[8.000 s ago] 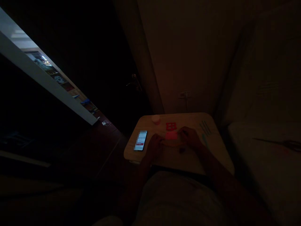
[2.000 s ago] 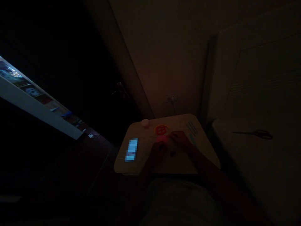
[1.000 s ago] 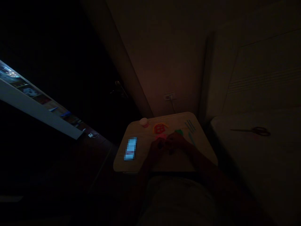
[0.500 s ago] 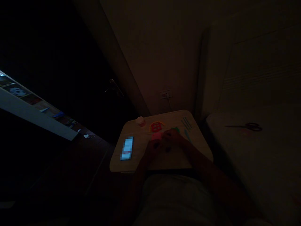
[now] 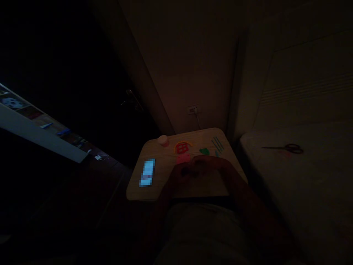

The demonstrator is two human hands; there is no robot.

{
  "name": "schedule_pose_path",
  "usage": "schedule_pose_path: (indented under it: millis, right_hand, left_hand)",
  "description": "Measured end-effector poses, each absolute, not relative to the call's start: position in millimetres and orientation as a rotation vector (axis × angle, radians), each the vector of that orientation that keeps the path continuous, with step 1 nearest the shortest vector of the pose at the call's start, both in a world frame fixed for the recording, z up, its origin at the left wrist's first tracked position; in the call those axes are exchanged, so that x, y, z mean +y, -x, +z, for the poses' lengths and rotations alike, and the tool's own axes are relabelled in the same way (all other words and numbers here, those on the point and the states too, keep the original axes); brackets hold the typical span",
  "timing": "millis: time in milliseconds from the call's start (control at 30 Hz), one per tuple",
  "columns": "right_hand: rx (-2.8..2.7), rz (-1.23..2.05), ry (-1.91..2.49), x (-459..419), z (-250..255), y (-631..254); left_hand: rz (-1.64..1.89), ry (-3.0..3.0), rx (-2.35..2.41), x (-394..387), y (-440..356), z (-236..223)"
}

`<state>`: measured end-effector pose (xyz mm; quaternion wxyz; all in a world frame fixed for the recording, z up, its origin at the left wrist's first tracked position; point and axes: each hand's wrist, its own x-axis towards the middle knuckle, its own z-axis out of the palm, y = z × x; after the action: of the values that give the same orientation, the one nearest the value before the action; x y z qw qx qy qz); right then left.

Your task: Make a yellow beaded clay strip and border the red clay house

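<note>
In dim light, my left hand [image 5: 179,172] and my right hand [image 5: 207,162] meet over the small wooden table, fingers curled in toward each other. Something small and dark may be between them, but it is too dark to make out. Just beyond my fingers lies a flat pink piece [image 5: 183,158]. Touching its far side is a red window-like grid [image 5: 182,148] under a yellow-orange arch strip [image 5: 188,143]. A green lump [image 5: 204,151] sits beyond my right hand, near several thin green-blue sticks [image 5: 218,144].
A pinkish round tub [image 5: 163,141] stands at the table's far left corner. A lit phone [image 5: 147,173] lies on the left of the tabletop [image 5: 162,184]. Scissors [image 5: 293,148] rest on the pale surface to the right. A plugged wall socket [image 5: 193,109] is behind.
My right hand has drawn back from the green lump toward my left hand, uncovering the lump. A dark lump seen on the table below my hands no longer shows there. The view shifted slightly.
</note>
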<state>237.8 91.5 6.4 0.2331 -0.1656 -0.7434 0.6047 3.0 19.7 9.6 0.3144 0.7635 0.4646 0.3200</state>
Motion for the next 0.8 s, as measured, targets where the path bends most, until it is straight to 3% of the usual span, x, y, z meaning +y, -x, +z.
schedule_pose_path:
  millis: [200, 467, 800]
  right_hand:
    - [-2.22, 1.168, 0.484, 84, -1, -230]
    - [-2.04, 1.045, 0.827, 82, -6, -222]
    - [-2.032, 0.982, 0.875, 85, -11, -216]
  left_hand:
    - [0.882, -1.974, 1.299, 23, -4, 11]
    - [1.034, -1.832, 1.409, 27, -2, 13]
    - [1.085, -1.745, 1.437, 31, -4, 11]
